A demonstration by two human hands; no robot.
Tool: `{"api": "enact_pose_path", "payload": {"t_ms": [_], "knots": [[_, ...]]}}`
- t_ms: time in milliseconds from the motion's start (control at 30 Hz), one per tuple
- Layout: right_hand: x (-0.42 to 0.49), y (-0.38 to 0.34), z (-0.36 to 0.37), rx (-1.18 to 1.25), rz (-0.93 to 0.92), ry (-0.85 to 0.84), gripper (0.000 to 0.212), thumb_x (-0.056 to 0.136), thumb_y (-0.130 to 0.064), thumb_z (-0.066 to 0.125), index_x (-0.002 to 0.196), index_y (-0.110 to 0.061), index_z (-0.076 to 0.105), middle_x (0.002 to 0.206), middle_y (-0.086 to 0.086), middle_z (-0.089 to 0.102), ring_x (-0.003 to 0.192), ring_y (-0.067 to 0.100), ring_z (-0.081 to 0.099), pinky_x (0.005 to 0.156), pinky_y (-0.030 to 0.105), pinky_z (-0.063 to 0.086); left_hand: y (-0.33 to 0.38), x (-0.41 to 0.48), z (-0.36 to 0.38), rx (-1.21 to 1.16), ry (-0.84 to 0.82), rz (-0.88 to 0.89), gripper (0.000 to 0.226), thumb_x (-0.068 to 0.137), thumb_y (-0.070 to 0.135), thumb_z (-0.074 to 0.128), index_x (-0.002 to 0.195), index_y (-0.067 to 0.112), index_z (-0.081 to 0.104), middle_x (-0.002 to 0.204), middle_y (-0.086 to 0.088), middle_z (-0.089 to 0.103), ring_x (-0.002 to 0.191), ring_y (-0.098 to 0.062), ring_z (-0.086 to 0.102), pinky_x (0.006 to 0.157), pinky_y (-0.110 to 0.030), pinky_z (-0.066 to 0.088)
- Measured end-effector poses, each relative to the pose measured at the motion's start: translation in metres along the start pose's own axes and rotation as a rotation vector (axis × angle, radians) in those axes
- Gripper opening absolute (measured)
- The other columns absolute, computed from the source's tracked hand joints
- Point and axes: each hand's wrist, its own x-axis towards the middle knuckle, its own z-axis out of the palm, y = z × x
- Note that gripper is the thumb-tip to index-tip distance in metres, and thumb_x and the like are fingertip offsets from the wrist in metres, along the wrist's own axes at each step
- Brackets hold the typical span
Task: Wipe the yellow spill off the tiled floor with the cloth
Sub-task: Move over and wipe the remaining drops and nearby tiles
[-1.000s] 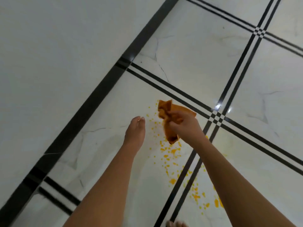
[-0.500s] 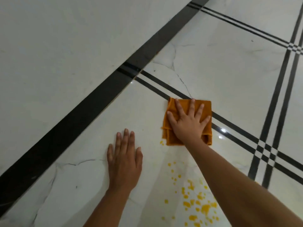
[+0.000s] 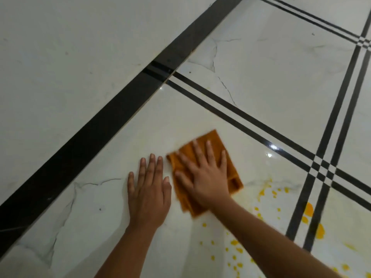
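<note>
both palms down on the marble, cloth under the right

the person crouches over the tiled floor [image 3: 281,81]; the right hand [image 3: 206,175] lies flat on the orange cloth [image 3: 212,141], fingers straight and spread, pressing it to the tile rather than gripping it; the cloth is folded roughly square, its edges blurred, one corner pointing away from the person and another showing below the wrist; the left hand [image 3: 149,193] rests palm down on bare tile just beside the cloth's near-left edge, fingers straight and close together, holding nothing; the yellow spill [image 3: 309,210] sits to the right of the cloth and nearer the person, a scatter of drops and larger blobs across the white tile and the paired black lines [image 3: 325,157]; a pale yellowish smear shows on the tile by the cloth's right edge; a wide black band [image 3: 96,129] runs diagonally along the left, with a plain pale surface [image 3: 60,57] beyond it; thin dark veins cross the tile near the left hand.
</note>
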Motion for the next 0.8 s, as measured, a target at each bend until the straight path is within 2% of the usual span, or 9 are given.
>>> {"api": "enact_pose_path", "payload": {"t_ms": [100,233,267,367,467,567,633,700,800], "knots": [[-0.054,0.038,-0.015,-0.030,-0.114,-0.019,0.054,0.088,-0.067,0.023,0.140,-0.054,0.020,0.154,-0.003,0.029,0.143,0.029,0.018,0.108,0.060,0.012,-0.004,-0.018,-0.006,0.008,-0.025,0.007,0.059,0.090,0.038,0.017,0.144,0.013,0.025,0.150,-0.004,0.021,0.140,-0.025,0.021,0.108,-0.047,0.019],[0.009,0.056,-0.029,0.072,0.404,-0.014,0.056,0.089,-0.066,0.022,0.143,-0.051,0.015,0.160,-0.003,0.007,0.145,0.029,-0.007,0.111,0.062,-0.005,-0.010,-0.034,-0.005,0.055,-0.066,0.063,0.061,0.090,0.038,0.021,0.144,0.010,0.029,0.151,-0.008,0.028,0.139,-0.028,0.024,0.108,-0.050,0.021],[0.003,0.035,-0.024,0.064,0.417,0.005,0.057,0.089,-0.065,0.026,0.144,-0.048,0.019,0.160,-0.001,0.007,0.145,0.031,-0.006,0.110,0.062,-0.006,-0.011,-0.035,-0.005,0.065,-0.076,0.092,0.061,0.090,0.038,0.021,0.144,0.011,0.028,0.151,-0.008,0.027,0.140,-0.028,0.022,0.109,-0.050,0.019],[-0.093,-0.019,0.002,0.033,0.090,0.030,0.057,0.088,-0.064,0.033,0.142,-0.047,0.029,0.157,-0.001,0.021,0.145,0.032,0.009,0.110,0.062,0.007,-0.011,-0.043,-0.006,0.079,-0.117,0.163,0.061,0.090,0.038,0.020,0.145,0.014,0.027,0.153,-0.006,0.025,0.142,-0.024,0.018,0.110,-0.048,0.016],[-0.147,0.015,-0.012,0.022,0.012,-0.056,0.059,0.084,-0.067,0.031,0.141,-0.053,0.021,0.155,-0.004,0.027,0.144,0.028,0.012,0.109,0.061,0.012,-0.008,-0.054,-0.006,0.074,-0.134,0.156,0.061,0.089,0.037,0.021,0.145,0.013,0.028,0.152,-0.006,0.026,0.141,-0.026,0.020,0.110,-0.048,0.017],[-0.070,0.057,-0.024,0.068,0.378,0.027,0.061,0.085,-0.069,0.022,0.143,-0.051,0.018,0.159,-0.003,0.010,0.146,0.030,-0.002,0.110,0.063,-0.001,0.000,-0.054,-0.001,0.100,-0.129,0.176,0.061,0.089,0.036,0.021,0.146,0.013,0.025,0.153,-0.005,0.023,0.142,-0.024,0.018,0.111,-0.047,0.013],[-0.046,0.045,-0.021,0.083,0.551,0.026,0.062,0.087,-0.069,0.019,0.145,-0.048,0.012,0.160,-0.001,0.002,0.145,0.031,-0.010,0.110,0.063,-0.008,0.008,-0.051,0.002,0.101,-0.131,0.160,0.062,0.090,0.038,0.018,0.147,0.014,0.020,0.154,-0.004,0.018,0.143,-0.022,0.013,0.111,-0.045,0.008],[-0.080,0.017,-0.008,0.066,0.449,0.058,0.061,0.088,-0.067,0.022,0.145,-0.046,0.015,0.160,0.000,0.006,0.145,0.033,-0.005,0.111,0.062,-0.005,0.016,-0.048,0.002,0.102,-0.145,0.162,0.063,0.089,0.040,0.016,0.147,0.016,0.018,0.155,-0.003,0.015,0.143,-0.021,0.009,0.112,-0.044,0.006],[-0.178,0.007,-0.008,-0.008,0.145,-0.070,0.061,0.087,-0.068,0.026,0.144,-0.050,0.019,0.158,-0.001,0.018,0.145,0.030,0.004,0.110,0.060,0.004,0.024,-0.051,0.002,0.104,-0.168,0.209,0.063,0.089,0.040,0.017,0.147,0.015,0.020,0.155,-0.004,0.018,0.143,-0.022,0.011,0.112,-0.046,0.010]]}}
